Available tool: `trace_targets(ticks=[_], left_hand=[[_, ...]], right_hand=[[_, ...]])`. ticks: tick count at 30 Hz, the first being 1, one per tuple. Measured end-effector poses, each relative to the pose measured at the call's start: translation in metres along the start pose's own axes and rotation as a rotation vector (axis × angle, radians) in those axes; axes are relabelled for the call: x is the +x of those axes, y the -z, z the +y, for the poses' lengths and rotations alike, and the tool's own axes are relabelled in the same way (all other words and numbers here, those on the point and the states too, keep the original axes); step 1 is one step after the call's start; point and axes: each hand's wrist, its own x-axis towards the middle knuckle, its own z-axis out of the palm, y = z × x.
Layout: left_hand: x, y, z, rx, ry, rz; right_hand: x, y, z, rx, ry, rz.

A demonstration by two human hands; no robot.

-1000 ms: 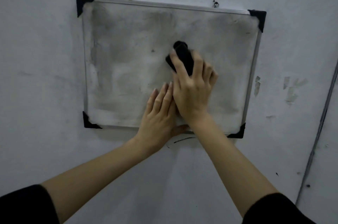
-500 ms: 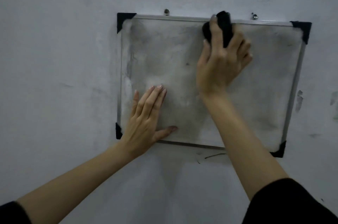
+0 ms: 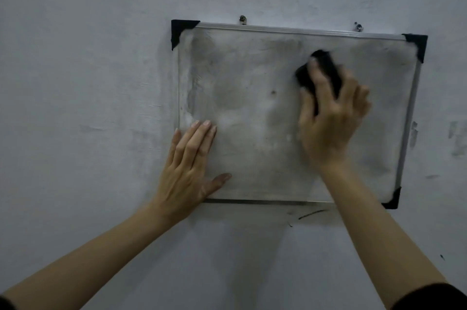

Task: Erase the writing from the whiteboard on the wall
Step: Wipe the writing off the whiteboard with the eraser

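Observation:
A small whiteboard (image 3: 252, 107) with a metal frame and black corner caps hangs on the wall. Its surface is smeared grey, with no legible writing. My right hand (image 3: 331, 117) presses a black eraser (image 3: 326, 69) against the board's upper right part; hand and eraser are blurred by motion. My left hand (image 3: 189, 168) lies flat, fingers spread, over the board's lower left corner and hides that corner cap.
The board hangs from two screws (image 3: 242, 19) at its top edge. The grey wall (image 3: 88, 82) around it carries scuffs, a dark stroke (image 3: 312, 213) just below the board and patchy marks (image 3: 457, 137) at the right.
My right hand has brought the eraser down from the board's top edge and a little rightward. My left hand stays pressed at the lower left corner.

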Motion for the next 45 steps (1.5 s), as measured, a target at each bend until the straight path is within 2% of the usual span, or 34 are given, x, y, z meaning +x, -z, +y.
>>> trace_targets(ticks=[4,6,11,15,17,19,21,23,25,29,32,34,41,45], left_hand=[[0.005,-0.001,-0.01,-0.087,0.002,0.039],[0.008,-0.002,-0.012,-0.113,0.005,0.057],[0.01,-0.001,-0.012,-0.191,0.026,0.084],[0.008,0.004,-0.014,-0.2,0.06,0.093],[0.006,0.006,-0.017,-0.184,0.071,0.078],[0.003,0.007,-0.019,-0.138,0.07,0.056],[0.0,0.008,-0.022,-0.082,0.07,0.036],[-0.002,0.007,-0.025,-0.042,0.079,0.015],[-0.004,0.006,-0.029,-0.019,0.091,-0.018],[-0.008,0.005,-0.031,0.007,0.084,-0.076],[-0.01,0.007,-0.031,0.022,0.063,-0.099],[-0.011,0.007,-0.031,0.038,0.054,-0.095],[-0.013,0.005,-0.036,0.076,0.003,-0.101],[-0.012,0.004,-0.034,0.077,0.031,-0.081]], right_hand=[[0.031,-0.015,-0.026,-0.078,-0.329,0.093],[0.029,-0.023,-0.054,-0.083,-0.335,0.103],[-0.014,-0.022,-0.111,0.026,-0.064,-0.034],[-0.029,-0.007,-0.097,0.04,0.284,-0.13],[-0.018,-0.005,-0.082,0.028,0.342,-0.143],[-0.002,-0.009,-0.075,0.003,0.188,-0.098],[0.017,-0.017,-0.083,-0.005,-0.096,-0.022],[0.03,-0.025,-0.107,-0.012,-0.293,0.024],[0.031,-0.033,-0.138,0.011,-0.303,0.018],[-0.002,-0.036,-0.187,0.092,-0.121,-0.057],[-0.028,-0.028,-0.177,0.11,0.044,-0.12],[-0.037,-0.02,-0.153,0.091,0.064,-0.114],[-0.033,0.001,-0.056,-0.088,-0.319,0.034],[-0.021,-0.008,-0.078,-0.124,-0.616,0.111]])
